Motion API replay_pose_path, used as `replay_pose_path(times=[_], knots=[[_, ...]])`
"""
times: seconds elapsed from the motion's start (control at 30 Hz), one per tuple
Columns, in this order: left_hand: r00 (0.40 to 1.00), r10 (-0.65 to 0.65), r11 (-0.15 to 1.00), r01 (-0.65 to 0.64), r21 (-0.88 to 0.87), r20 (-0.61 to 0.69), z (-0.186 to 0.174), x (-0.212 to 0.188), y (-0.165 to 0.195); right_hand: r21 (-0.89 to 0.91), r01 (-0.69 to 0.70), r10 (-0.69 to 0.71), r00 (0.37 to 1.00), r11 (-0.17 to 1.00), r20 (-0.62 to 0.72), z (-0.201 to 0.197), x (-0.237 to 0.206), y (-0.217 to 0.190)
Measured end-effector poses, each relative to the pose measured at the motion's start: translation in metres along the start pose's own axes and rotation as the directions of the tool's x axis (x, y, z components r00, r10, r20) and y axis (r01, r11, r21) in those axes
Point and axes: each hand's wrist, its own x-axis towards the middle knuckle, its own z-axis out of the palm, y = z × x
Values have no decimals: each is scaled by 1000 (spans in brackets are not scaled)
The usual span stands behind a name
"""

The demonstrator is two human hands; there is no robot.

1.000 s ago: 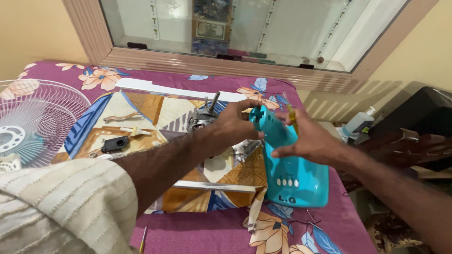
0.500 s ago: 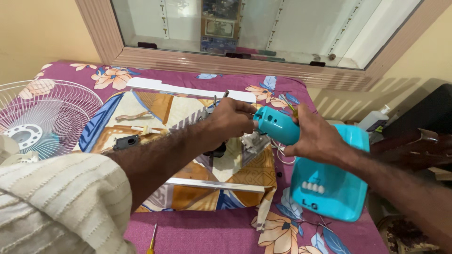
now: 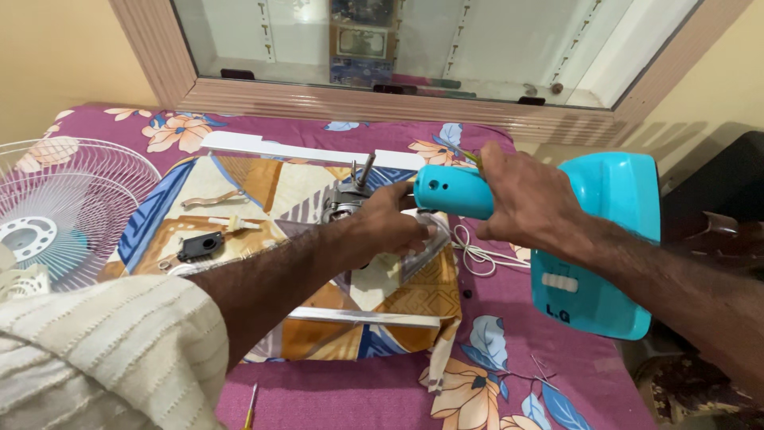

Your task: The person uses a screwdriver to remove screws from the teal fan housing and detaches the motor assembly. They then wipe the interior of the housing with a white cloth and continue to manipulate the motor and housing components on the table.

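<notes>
Two hands meet near the middle of the view. The right hand (image 3: 521, 199) has its grip closed around the turquoise fan neck (image 3: 454, 191), a rounded tube that joins the turquoise fan base (image 3: 605, 239) lying on its side just right of that grip. The left hand (image 3: 390, 227) curls over the fan motor (image 3: 346, 203); its palm covers most of the motor body, so only the metal shaft and part of the casing show above and left of the fingers, and I cannot tell whether that grip clamps the motor or only rests on it. A clear plastic piece (image 3: 422, 243) peeks out under the left fingers, its shape hard to read. A white cord (image 3: 477, 255) loops below the right grip, one end hidden under the hand.

Well left of the left grip lie a small black part (image 3: 200, 245) and a white fan guard (image 3: 56, 207), cut off by the frame edge. A striped sleeve (image 3: 95, 358) fills the lower left corner. Everything lies on a patterned cloth (image 3: 239, 191) spread over a purple floral bedsheet (image 3: 334, 390). Beyond the hands stands a wood-framed mirror (image 3: 414, 48) against a yellow wall (image 3: 56, 56).
</notes>
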Motion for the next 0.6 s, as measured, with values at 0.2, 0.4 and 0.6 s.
replay_pose_path(times=[0.2,0.4,0.6], knots=[[996,-45,997,50,-64,76,7,1,5,-57,-34,37,998,998,46,-14,10,-1],[990,-83,996,86,-14,114,-4,-11,13,-62,-44,50,994,997,100,-20,13,-2],[996,-61,998,61,0,65,-7,-20,12,-62,-86,95,983,994,159,-18,15,-1]])
